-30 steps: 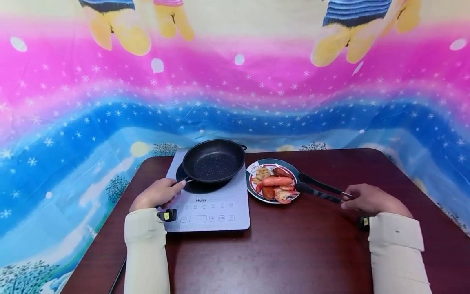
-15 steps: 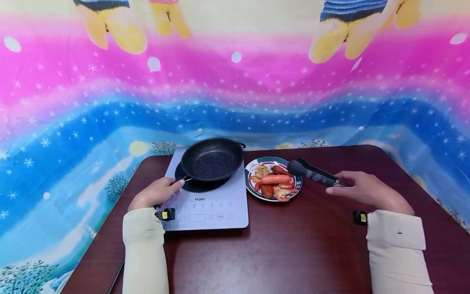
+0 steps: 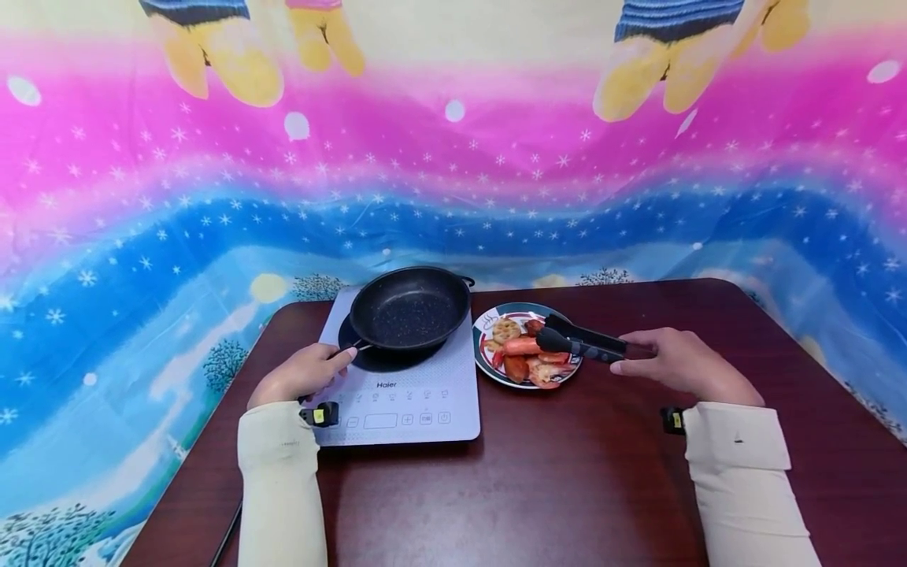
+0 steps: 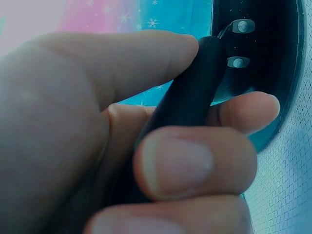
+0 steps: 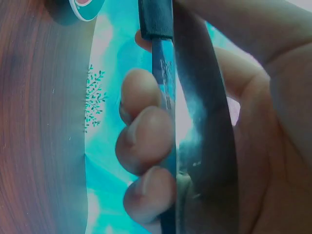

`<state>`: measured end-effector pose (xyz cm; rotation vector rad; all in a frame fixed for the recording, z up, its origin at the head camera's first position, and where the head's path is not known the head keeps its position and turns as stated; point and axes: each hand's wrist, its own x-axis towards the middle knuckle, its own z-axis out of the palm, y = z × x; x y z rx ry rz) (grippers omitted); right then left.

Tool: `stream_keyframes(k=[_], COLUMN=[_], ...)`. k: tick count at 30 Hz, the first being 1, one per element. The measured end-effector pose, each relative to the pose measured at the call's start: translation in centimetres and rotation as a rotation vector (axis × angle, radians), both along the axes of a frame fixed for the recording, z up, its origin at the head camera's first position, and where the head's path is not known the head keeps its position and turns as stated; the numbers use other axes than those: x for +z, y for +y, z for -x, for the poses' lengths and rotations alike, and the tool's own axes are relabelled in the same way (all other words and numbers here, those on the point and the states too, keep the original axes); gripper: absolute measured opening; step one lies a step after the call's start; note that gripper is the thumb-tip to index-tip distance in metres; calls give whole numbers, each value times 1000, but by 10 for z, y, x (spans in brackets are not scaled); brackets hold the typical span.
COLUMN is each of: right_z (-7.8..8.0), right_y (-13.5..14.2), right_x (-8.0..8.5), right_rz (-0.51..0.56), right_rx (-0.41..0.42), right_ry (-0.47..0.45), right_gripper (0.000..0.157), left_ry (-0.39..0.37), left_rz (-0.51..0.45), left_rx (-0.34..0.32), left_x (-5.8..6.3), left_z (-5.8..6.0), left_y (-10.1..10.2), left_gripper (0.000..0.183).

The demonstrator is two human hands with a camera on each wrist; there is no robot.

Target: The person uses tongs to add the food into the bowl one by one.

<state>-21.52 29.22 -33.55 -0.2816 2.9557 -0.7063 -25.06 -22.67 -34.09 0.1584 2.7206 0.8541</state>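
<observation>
My left hand (image 3: 301, 374) grips the dark handle (image 4: 190, 92) of a black frying pan (image 3: 411, 309), its fingers curled round it in the left wrist view. The pan looks bare inside and sits at the back of a white induction cooktop (image 3: 425, 413). In my right hand (image 3: 680, 364) is a pair of tongs (image 3: 584, 342) with black tips and metal arms (image 5: 204, 107). The tong tips hang over the right side of a plate (image 3: 496, 374) of food; whether they touch it I cannot tell. A pink sausage (image 3: 520, 346) lies on the plate, partly behind the tips.
Around the sausage are a pale lattice-shaped piece (image 3: 505, 329), brown pieces (image 3: 516, 368) and a shrimp-like piece (image 3: 551, 372). Everything stands on a dark wooden table (image 3: 553, 488). A patterned cloth (image 3: 453, 181) hangs behind, and a black cable (image 3: 228, 531) runs by my left sleeve.
My right hand has moved left with the tongs, bringing their tips from the plate's right edge to over the food. The tong arms look closer together. My left hand keeps its hold.
</observation>
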Motion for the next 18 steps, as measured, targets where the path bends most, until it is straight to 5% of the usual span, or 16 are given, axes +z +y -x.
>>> stream_keyframes(k=[18], right_z=[8], right_y=[-14], right_x=[-12], right_rz=[-12], right_rx=[7], right_ry=[-19], right_gripper=[56], left_ry=[3], left_rz=[10], left_rx=[10], left_x=[-1], left_z=[0], left_y=[-1], left_gripper=[46])
